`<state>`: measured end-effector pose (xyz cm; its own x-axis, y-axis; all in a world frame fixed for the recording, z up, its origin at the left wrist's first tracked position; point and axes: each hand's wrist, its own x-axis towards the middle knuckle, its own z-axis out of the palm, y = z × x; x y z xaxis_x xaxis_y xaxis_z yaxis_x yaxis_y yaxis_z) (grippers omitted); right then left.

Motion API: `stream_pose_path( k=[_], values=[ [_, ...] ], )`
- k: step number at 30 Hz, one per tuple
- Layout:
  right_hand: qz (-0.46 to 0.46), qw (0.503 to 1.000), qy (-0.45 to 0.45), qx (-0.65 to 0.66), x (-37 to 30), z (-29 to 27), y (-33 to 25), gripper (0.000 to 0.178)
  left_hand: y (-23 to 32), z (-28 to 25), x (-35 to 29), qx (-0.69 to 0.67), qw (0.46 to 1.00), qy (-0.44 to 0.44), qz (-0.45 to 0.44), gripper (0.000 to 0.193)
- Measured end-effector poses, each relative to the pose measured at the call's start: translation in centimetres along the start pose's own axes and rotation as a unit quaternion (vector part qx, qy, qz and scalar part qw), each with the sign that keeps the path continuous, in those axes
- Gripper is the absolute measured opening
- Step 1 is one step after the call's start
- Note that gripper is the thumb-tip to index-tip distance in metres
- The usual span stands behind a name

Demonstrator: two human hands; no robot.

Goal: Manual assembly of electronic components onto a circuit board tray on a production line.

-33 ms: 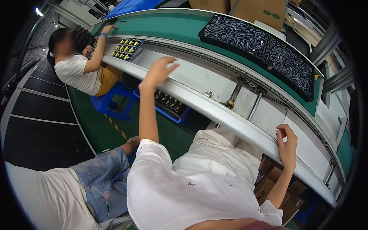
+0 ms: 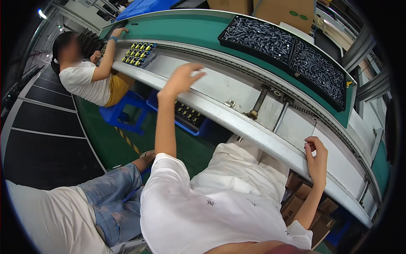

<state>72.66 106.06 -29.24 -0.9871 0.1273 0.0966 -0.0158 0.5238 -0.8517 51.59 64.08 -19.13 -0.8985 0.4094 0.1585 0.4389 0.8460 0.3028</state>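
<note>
My left hand (image 2: 182,80) is over the metal conveyor frame (image 2: 220,105), fingers stretched out and thumb apart, a little blurred, with nothing seen in it. To its left, on the conveyor, sits a tray of yellow-and-black electronic parts (image 2: 138,54), apart from the hand. My right hand (image 2: 317,158) rests at the frame's near rail, further right. Its fingers are loosely curled, and no object shows in them.
Two black bins of small dark cylindrical parts (image 2: 258,37) stand on the green belt (image 2: 186,26). A threaded shaft (image 2: 259,101) crosses the frame. A co-worker (image 2: 84,72) sits at left; another person's denim shorts (image 2: 114,207) show nearby. A blue tray (image 2: 192,127) lies below the rail.
My left hand has moved to the right along the frame. The tray of yellow-and-black parts has shifted slightly left. My right hand has stayed in place.
</note>
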Motion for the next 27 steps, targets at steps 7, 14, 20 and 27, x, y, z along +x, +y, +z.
stream_pose_path(
  k=[7,14,20,27],
  values=[
    [0.003,1.000,0.002,-0.028,0.6,0.1,-0.2,0.010,12.5,5.6,8.0,-0.056,0.941,-0.146,0.300,0.021],
    [-0.021,0.999,0.008,-0.023,0.6,-0.3,-2.6,0.009,14.8,8.2,16.0,-0.004,0.828,0.226,0.512,0.015],
    [-0.078,0.992,-0.033,-0.089,0.8,0.1,-3.6,0.011,12.1,9.0,17.3,-0.033,0.879,0.284,0.382,0.012],
    [-0.201,0.958,-0.046,-0.201,4.3,0.6,-4.0,0.007,11.4,9.5,16.7,-0.005,0.901,0.252,0.353,0.011]
  ],
)
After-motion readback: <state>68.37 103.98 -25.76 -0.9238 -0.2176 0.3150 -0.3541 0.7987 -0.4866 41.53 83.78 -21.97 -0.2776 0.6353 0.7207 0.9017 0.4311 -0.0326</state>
